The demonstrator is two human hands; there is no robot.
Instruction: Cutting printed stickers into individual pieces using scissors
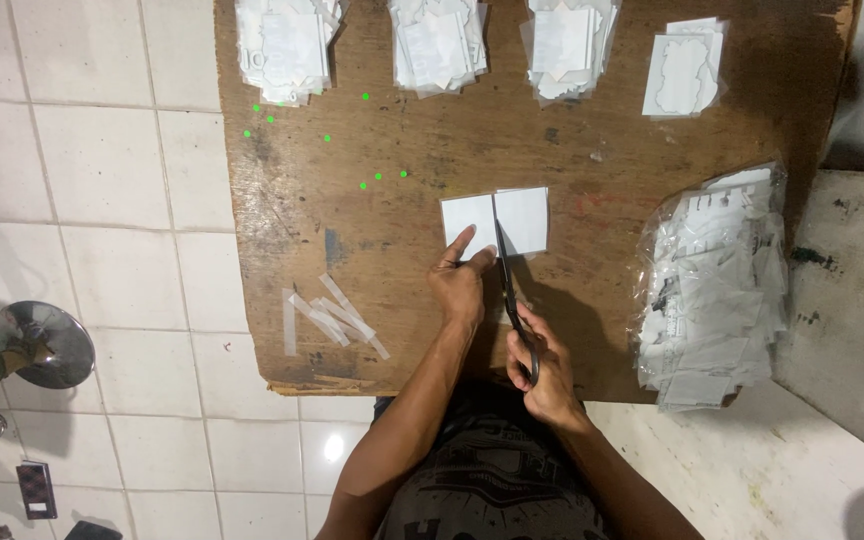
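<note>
Looking down from the head camera, I am seeing trimmed clear strips (332, 318) lying at about 8 o'clock on the wooden counter (402, 200). Just right of them, the left hand (460, 285) is pressing on the lower left corner of a white sheet (472, 215), its fingers (459, 243) lying together and flat, pinning the sheet to the counter near the centre. The scissors (508, 290) are pointing toward 12 o'clock, their blades cutting up through the middle of the sheet. The right hand (544, 372) is gripping the handles at 6 o'clock, its fingers curled tight through the loops. Four stacks of cut white pieces (437, 45) are sitting along 12 o'clock, and a clear bag of white pieces (717, 285) is resting at 3 o'clock.
</note>
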